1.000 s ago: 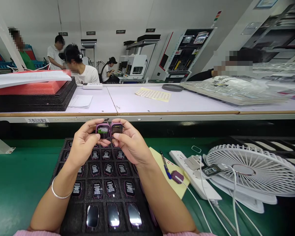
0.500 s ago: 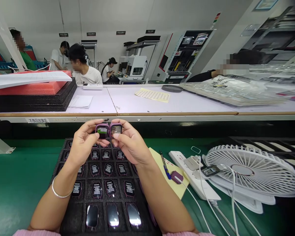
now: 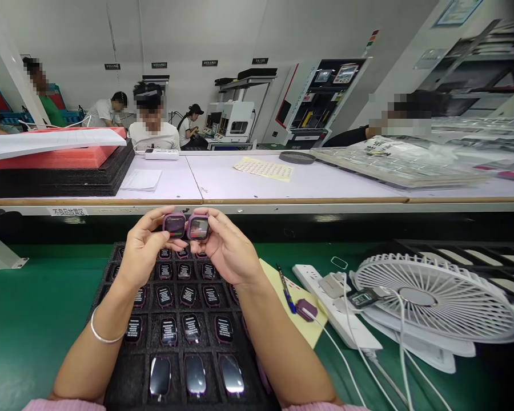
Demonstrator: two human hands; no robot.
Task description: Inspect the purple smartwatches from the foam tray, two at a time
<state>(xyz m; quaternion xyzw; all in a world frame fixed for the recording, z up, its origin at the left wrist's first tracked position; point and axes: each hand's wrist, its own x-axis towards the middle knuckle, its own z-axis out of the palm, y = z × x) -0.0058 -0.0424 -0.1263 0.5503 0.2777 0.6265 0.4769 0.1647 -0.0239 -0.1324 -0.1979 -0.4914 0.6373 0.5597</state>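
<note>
My left hand (image 3: pixel 143 251) pinches a small purple smartwatch body (image 3: pixel 174 225) by its edges. My right hand (image 3: pixel 229 248) grips a second purple watch body (image 3: pixel 198 227) right beside it, the two touching side by side with lit screens facing me. Both are held above the far end of a black foam tray (image 3: pixel 124 365) whose pockets hold several more watch bodies (image 3: pixel 188 295). A silver bangle (image 3: pixel 100 337) circles my left wrist.
The tray lies on a green mat (image 3: pixel 34 319). To the right are a yellow note pad (image 3: pixel 293 308) with a blue pen (image 3: pixel 286 288), a white power strip (image 3: pixel 338 317), a watch on a charger cable (image 3: pixel 305 309) and a white fan (image 3: pixel 432 297). Other people sit beyond the white bench (image 3: pixel 240 182).
The watch screens in my hands changed their display and the right one tilted slightly. My head shifted a little; a person at the far bench turned to face this way.
</note>
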